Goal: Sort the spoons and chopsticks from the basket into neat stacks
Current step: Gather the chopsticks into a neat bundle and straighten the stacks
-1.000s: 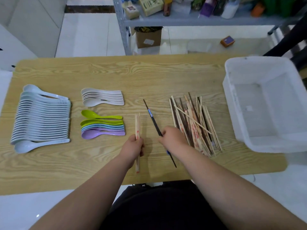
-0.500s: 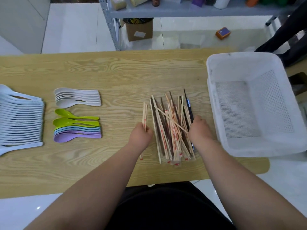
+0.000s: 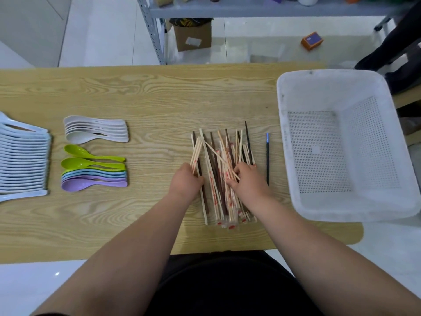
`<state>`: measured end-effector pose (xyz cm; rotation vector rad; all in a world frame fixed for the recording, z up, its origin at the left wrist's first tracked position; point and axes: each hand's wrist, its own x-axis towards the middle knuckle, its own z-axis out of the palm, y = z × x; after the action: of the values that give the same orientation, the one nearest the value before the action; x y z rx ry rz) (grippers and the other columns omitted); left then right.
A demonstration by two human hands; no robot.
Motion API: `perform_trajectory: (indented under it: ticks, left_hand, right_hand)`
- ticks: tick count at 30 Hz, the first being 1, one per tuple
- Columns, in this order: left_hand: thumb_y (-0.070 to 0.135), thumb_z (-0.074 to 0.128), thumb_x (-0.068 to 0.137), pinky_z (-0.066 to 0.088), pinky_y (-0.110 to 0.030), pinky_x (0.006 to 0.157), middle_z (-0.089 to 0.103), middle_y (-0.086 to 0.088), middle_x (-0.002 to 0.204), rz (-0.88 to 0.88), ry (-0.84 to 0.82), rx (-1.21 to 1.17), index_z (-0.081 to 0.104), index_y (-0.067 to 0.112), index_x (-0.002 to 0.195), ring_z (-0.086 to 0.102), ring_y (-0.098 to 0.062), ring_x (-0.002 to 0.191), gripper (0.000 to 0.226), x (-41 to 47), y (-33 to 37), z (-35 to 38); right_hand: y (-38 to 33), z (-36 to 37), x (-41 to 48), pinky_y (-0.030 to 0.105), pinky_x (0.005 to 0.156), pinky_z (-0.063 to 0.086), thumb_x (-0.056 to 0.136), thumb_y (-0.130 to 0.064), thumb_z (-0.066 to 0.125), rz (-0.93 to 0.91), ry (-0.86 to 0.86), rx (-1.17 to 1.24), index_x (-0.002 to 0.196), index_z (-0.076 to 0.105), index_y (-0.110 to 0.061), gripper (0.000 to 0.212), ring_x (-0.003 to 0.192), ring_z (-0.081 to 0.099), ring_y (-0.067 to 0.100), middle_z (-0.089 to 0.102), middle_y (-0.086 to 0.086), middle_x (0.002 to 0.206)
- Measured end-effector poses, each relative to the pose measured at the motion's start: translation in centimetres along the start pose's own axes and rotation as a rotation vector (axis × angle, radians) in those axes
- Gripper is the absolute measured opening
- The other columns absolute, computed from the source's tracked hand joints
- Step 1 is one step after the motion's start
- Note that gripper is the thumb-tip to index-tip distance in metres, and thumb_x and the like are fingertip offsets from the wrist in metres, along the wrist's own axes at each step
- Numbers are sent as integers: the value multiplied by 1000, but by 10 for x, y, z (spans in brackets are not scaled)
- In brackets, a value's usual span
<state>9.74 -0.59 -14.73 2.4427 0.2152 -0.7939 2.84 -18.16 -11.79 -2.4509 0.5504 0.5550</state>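
Note:
A mixed pile of chopsticks (image 3: 222, 169), pale wood and dark brown, lies in the middle of the wooden table (image 3: 145, 92). My left hand (image 3: 185, 182) grips a few pale chopsticks (image 3: 196, 153) at the pile's left edge. My right hand (image 3: 247, 179) pinches one pale chopstick (image 3: 219, 157) that lies slantwise across the pile. A single black chopstick with a blue tip (image 3: 267, 156) lies alone right of the pile. Sorted spoons lie at left: a light blue row (image 3: 22, 156), a white stack (image 3: 95, 131), and a green, blue and purple stack (image 3: 93, 172).
The white perforated basket (image 3: 289, 142) stands at the table's right end, with nothing seen inside. Beyond the far edge are a metal shelf (image 3: 157, 30), a cardboard box (image 3: 193, 36) and a small orange box (image 3: 312, 41) on the floor.
The black chopstick left my right hand and now lies beside the basket. My right hand moved left onto the pile. My left hand brought its pale chopsticks up to the pile's left edge.

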Motion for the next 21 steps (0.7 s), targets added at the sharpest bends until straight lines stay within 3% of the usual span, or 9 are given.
perform_trajectory:
  ticks: [4, 9, 11, 13, 16, 21]
  left_hand:
    - [22, 67, 87, 33, -27, 51, 55, 1, 82, -9, 7, -51, 53, 10, 99, 51, -16, 70, 22, -1, -1, 2]
    - [24, 66, 88, 36, -28, 55, 57, 2, 80, 8, -8, -133, 52, 14, 93, 55, -20, 75, 18, -8, -4, 5]
    - [24, 65, 89, 41, -28, 57, 59, 0, 82, 7, -27, -183, 53, 14, 94, 57, -22, 76, 16, -12, -5, 7]
    - [24, 64, 90, 46, -33, 63, 61, -4, 84, 5, -51, -236, 55, 14, 96, 59, -24, 75, 15, -14, -5, 9]
    - [25, 64, 90, 49, -36, 65, 61, -4, 82, 4, -92, -328, 53, 18, 91, 58, -24, 71, 13, -18, -7, 13]
    - [28, 67, 90, 50, -38, 63, 60, -7, 83, -30, -172, -467, 55, 15, 97, 56, -23, 67, 18, -21, -6, 12]
  right_hand:
    - [-1, -3, 1, 22, 54, 36, 96, -35, 66, 85, 19, 95, 121, 56, -21, 31, 68, 46, -1, 54, -8, 101]
    - [-4, -5, -2, 23, 53, 40, 96, -25, 63, 74, 15, 124, 117, 60, -19, 22, 66, 52, 3, 61, -6, 96]
    - [-3, -7, -3, 24, 48, 38, 96, -25, 62, 92, 23, 121, 102, 57, -22, 8, 58, 55, 8, 60, -7, 81]
    - [-2, -7, -6, 25, 46, 36, 96, -27, 63, 112, 47, 100, 84, 51, -15, 21, 54, 54, 14, 59, -3, 73]
    - [-1, -7, -10, 26, 47, 36, 95, -25, 62, 147, 48, 113, 85, 53, -7, 22, 53, 53, 19, 60, 2, 74]
    - [-4, -6, -16, 26, 47, 37, 96, -22, 59, 135, 73, 101, 83, 56, -14, 15, 57, 56, 20, 61, 2, 75]
